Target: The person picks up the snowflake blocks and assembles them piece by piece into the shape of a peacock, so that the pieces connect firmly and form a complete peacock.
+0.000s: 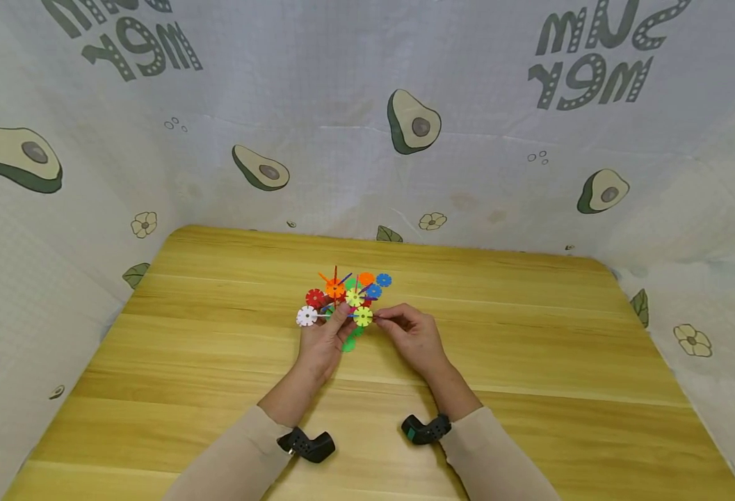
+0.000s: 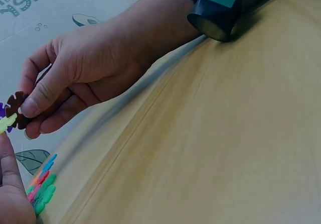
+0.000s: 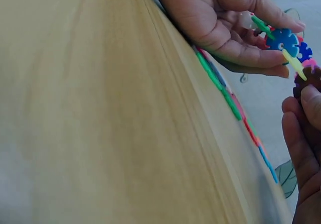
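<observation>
In the head view my left hand (image 1: 325,341) grips a cluster of interlocking plastic snowflake discs in several colours, with a white disc (image 1: 307,316) on its left and a yellow disc (image 1: 363,316) on its right. A blue disc (image 3: 282,42) of this cluster shows between the left thumb and fingers in the right wrist view. My right hand (image 1: 414,339) pinches a brown disc (image 2: 16,109) between thumb and fingers, right at the cluster's right side. The brown disc's edge meets a yellow disc (image 3: 295,65) there. The left fingers cover part of the cluster.
Loose discs lie on the wooden table (image 1: 530,334) just beyond the hands, among them a blue one (image 1: 384,280) and a green one (image 1: 349,344). A white curtain (image 1: 342,195) with avocado prints stands around the table's back and sides. Both wrists wear black straps.
</observation>
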